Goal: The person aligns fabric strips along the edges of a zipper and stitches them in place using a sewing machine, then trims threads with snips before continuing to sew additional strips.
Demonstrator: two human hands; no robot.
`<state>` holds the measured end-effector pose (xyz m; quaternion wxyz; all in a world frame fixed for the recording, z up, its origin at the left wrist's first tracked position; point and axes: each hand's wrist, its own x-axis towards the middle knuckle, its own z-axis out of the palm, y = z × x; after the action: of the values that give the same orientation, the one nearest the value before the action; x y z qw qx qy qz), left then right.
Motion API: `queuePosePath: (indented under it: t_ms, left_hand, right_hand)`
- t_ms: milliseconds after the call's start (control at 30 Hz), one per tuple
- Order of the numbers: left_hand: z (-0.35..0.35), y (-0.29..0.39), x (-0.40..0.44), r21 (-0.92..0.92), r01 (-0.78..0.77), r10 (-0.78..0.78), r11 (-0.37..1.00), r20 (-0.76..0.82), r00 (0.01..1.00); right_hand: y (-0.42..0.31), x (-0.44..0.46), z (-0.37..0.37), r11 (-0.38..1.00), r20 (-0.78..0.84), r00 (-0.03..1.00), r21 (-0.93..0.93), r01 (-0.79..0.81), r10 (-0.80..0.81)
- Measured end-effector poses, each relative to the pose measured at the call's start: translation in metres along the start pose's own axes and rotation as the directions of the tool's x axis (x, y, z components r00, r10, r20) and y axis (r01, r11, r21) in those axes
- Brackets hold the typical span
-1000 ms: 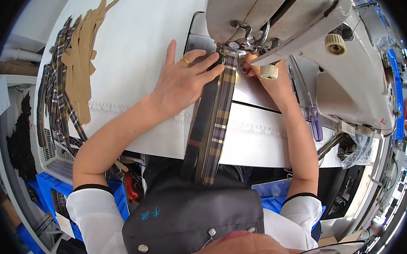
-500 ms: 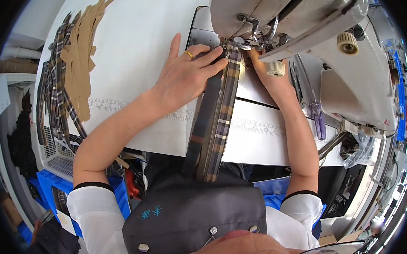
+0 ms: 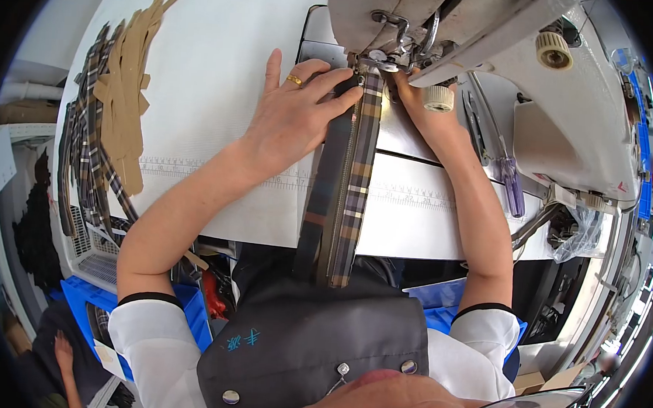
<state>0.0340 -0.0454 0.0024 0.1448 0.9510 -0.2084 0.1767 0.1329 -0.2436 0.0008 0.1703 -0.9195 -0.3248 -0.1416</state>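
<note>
A long zipper strip [image 3: 349, 168], with a dark band along its left side and brown-and-white plaid along its right, runs from under the sewing machine's presser foot [image 3: 382, 65] over the table edge towards my lap. My left hand [image 3: 290, 117] lies palm down beside the needle area. Its fingers are spread, the little finger points away, and the nearest fingertips press on the strip's upper left part. My right hand [image 3: 427, 109] reaches behind the machine head on the strip's right side. The machine hides its fingertips, so what they hold does not show.
Brown strips [image 3: 125, 97] and plaid strips [image 3: 86, 132] lie in a pile on the table's left. A purple-handled screwdriver [image 3: 513, 186] and dark tweezers [image 3: 475, 127] lie right of my right forearm. Blue bins [image 3: 85, 298] stand below the table. Another person's hand [image 3: 63, 351] shows at lower left.
The view has shifted slightly. Both my hands stay at the strip by the presser foot. Another person's hand and forearm have come into view at lower left.
</note>
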Motion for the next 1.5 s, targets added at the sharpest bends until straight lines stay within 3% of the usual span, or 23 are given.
queuePosePath:
  t_ms: [400,533,633,667,767,967,1167,1267,1367,1433,1500]
  left_hand:
    - [0.003,-0.002,-0.001,0.002,-0.001,0.001,1.000,0.012,1.000]
    - [0.001,-0.002,-0.001,0.035,-0.033,0.032,0.999,0.016,0.999]
    - [0.004,-0.003,0.000,0.029,-0.034,0.033,0.999,0.004,0.999]
    - [0.004,-0.004,0.000,0.013,-0.032,0.032,0.999,-0.003,0.999]
    - [0.003,-0.004,0.001,0.010,-0.036,0.036,0.999,0.000,0.999]
    - [0.002,-0.004,0.001,0.001,-0.025,0.025,1.000,0.013,1.000]
    - [0.004,-0.005,0.000,-0.001,-0.022,0.022,1.000,0.017,1.000]
    - [0.004,-0.004,0.002,-0.017,-0.007,0.008,1.000,0.003,1.000]
    - [0.004,-0.005,0.004,-0.009,-0.006,0.006,1.000,-0.001,1.000]
    - [0.005,-0.004,0.002,-0.005,0.000,0.000,1.000,0.009,1.000]
    - [0.004,-0.005,0.004,-0.006,0.000,0.000,1.000,0.016,1.000]
  right_hand:
    - [0.007,0.002,0.005,0.979,-0.063,0.997,0.202,-0.021,0.034]
    - [0.007,0.005,0.008,0.988,-0.045,0.999,0.153,0.006,0.001]
    - [-0.001,0.005,0.009,0.916,0.077,0.976,0.337,-0.218,0.204]
    - [0.002,0.006,0.011,0.917,0.051,0.983,0.353,-0.185,0.178]
    - [0.005,0.004,0.014,0.948,0.010,0.994,0.300,-0.110,0.112]
    - [0.000,0.005,0.008,0.924,0.054,0.979,0.325,-0.201,0.195]
    - [0.006,0.006,0.020,0.943,-0.097,0.988,0.322,-0.083,0.120]
    - [0.004,0.006,0.016,0.937,-0.114,0.983,0.336,-0.099,0.144]
    - [-0.001,0.006,0.010,0.972,-0.218,0.976,0.235,0.028,0.024]
    - [-0.008,0.001,-0.001,0.991,-0.228,0.965,0.002,0.131,-0.128]
    - [-0.009,-0.002,-0.008,0.997,-0.142,0.987,0.025,0.079,-0.075]
